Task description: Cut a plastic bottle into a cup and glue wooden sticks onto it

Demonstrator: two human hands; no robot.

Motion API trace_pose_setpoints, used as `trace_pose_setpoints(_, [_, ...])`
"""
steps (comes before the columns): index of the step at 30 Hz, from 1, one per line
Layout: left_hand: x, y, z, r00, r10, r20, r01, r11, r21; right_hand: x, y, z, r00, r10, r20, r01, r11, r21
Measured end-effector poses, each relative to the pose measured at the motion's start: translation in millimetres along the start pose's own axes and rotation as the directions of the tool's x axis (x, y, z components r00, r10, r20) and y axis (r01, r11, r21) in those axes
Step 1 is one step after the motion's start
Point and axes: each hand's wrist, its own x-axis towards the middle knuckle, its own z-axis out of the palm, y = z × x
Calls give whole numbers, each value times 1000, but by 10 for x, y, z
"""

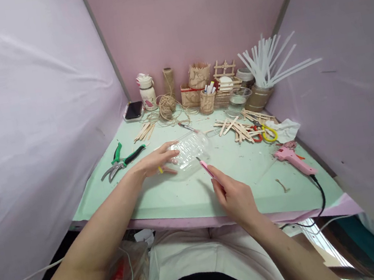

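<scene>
A clear plastic container with a ribbed surface lies on the pale green tabletop, tilted a little. My left hand, with a yellow band on one finger, grips its left end, thumb and fingers at the edge. In my right hand is a pink craft knife, held closed in the fingers. Its dark blade tip points up and left at the container's near right edge; I cannot tell whether it touches. A pen lies just behind the container.
Green-handled pruning shears lie left. Craft sticks, scissors and a pink glue gun with a cord are at right. Along the back stand a bottle, twine, stick-built holders and a jar of glue sticks.
</scene>
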Motion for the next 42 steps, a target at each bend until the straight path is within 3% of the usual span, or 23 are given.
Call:
trace_pose_setpoints(4, [32, -26, -40, 997, 53, -49, -41, 972, 231, 1, -4, 31, 1000, 13, 11, -13, 1000, -14])
trace_pose_setpoints(8, [85, -52, -66, 980, 166, -110, -100, 887, 451, 27, -29, 43, 999, 31, 43, -29, 999, -39])
trace_pose_setpoints(14, [71, -110, 12, 940, 260, -220, -123, 861, 493, 76, -61, 50, 994, 54, 96, -45, 994, -97])
trace_pose_setpoints(19, [11, -134, 121, 901, 384, -202, -171, 742, 648, 88, -69, 47, 995, 59, 81, -52, 994, -91])
trace_pose_setpoints(30, [41, -157, 131, 900, 392, -193, -161, 708, 688, 212, -116, -8, 997, 39, 61, -35, 997, -64])
trace_pose_setpoints(42, [36, -159, 141, 895, 408, -181, -167, 681, 713, 287, -206, -99, 984, 90, 153, -62, 982, -180])
